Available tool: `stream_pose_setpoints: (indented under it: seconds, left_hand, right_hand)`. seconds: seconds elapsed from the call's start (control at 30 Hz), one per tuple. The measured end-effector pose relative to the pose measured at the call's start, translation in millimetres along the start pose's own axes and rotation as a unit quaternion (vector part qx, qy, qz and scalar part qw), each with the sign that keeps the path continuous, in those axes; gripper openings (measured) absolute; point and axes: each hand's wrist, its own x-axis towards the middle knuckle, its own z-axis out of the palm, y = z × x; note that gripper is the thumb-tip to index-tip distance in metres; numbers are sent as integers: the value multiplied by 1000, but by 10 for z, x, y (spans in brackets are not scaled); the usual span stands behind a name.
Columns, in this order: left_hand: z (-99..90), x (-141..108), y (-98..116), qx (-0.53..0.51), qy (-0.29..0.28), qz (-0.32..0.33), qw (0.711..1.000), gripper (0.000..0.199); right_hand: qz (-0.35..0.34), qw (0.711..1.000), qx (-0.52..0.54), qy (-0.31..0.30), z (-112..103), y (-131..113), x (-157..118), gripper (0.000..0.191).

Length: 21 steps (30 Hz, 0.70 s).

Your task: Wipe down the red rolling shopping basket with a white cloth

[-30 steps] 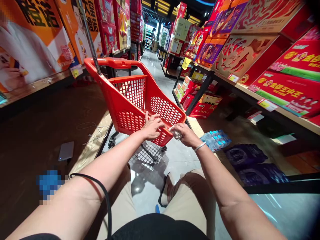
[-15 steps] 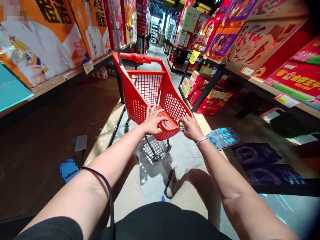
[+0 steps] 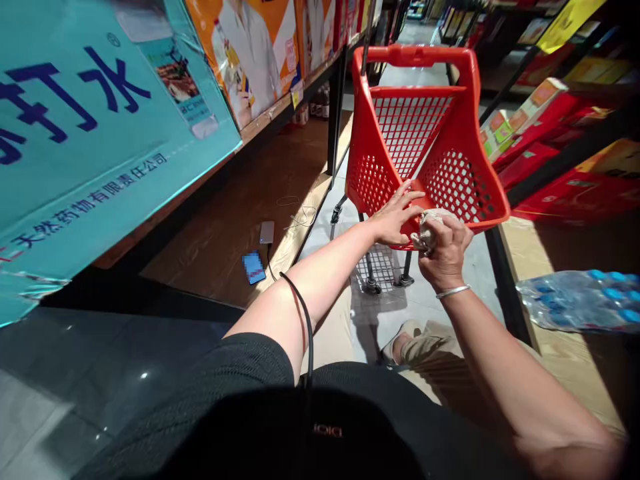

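A red plastic shopping cart with perforated walls stands in front of me, its handle away from me. My left hand lies at the cart's near end, fingers spread and holding nothing. Beside it, my right hand is closed around a crumpled, pale cloth, held over the cart's near rim. Part of the cloth is hidden by the fingers. A silver bangle circles my right wrist.
A turquoise carton fills the upper left. Bottled water packs lie at right on a low wooden shelf. A phone and a power bank with a cable rest on the left lower shelf.
The view has swung left, so the cart appears further right. My right hand has moved from the cart's right side toward my left hand, bringing the cloth along.
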Motion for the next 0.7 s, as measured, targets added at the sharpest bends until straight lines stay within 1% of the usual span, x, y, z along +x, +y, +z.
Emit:
stream_pose_setpoints:
  seconds: [0.1, 0.2, 0.27, 0.37, 0.43, 0.47, 0.53, 0.63, 0.7]
  left_hand:
    - [-46, -45, -31, 4, 3, 3, 1000, 63]
    - [-73, -57, -86, 0, 18, 18, 1000, 52]
    - [-80, -51, -132, -3, 23, 18, 1000, 46]
    - [-93, -44, -195, -9, 25, 6, 1000, 44]
    - [-109, -47, -224, -12, 22, 6, 1000, 45]
    - [-116, -50, -232, -13, 20, 8, 1000, 46]
    - [-121, -52, -237, -12, 18, 11, 1000, 47]
    - [-91, -43, -225, -9, 15, 6, 1000, 47]
    - [-50, -31, -220, -11, 16, 4, 1000, 46]
  right_hand:
    - [-27, 1000, -11, -1, 168, 37, -114, 39]
    - [-23, 999, -32, -22, 379, 177, -318, 26]
    - [-24, 997, -37, -58, 530, 249, -512, 24]
    - [-49, 987, -36, -152, 684, 298, -781, 26]
    - [-60, 978, -33, -196, 683, 306, -842, 28]
    - [-59, 978, -30, -200, 645, 308, -819, 29]
    - [-51, 985, -20, -165, 509, 311, -666, 30]
    - [-51, 998, -9, -44, 270, 314, -317, 29]
    - [-60, 998, -14, 28, 195, 314, -167, 28]
